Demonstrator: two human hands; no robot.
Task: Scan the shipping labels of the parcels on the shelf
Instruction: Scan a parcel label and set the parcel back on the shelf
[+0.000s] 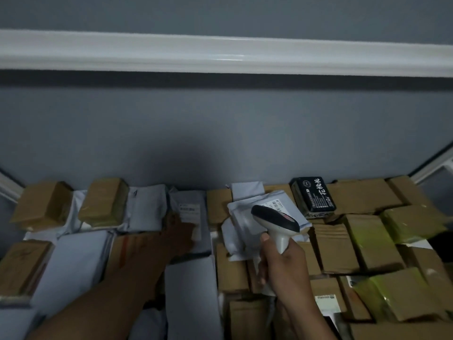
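Observation:
My right hand (282,263) grips the handle of a white and black barcode scanner (274,220). Its head sits over a crumpled white poly mailer (241,217) whose barcode label (274,204) shows just beyond the scanner. My left hand (180,235) reaches forward in shadow and rests on a grey-white mailer (190,204) with a white shipping label (188,210). How the left fingers lie is too dark to tell. Parcels cover the whole shelf.
Brown cardboard boxes (362,244) fill the right half, some with yellow-green tape (411,223). A black packet with white characters (313,197) stands at the back. White mailers (73,261) and taped brown boxes (104,202) lie on the left. A grey wall (220,133) backs the shelf.

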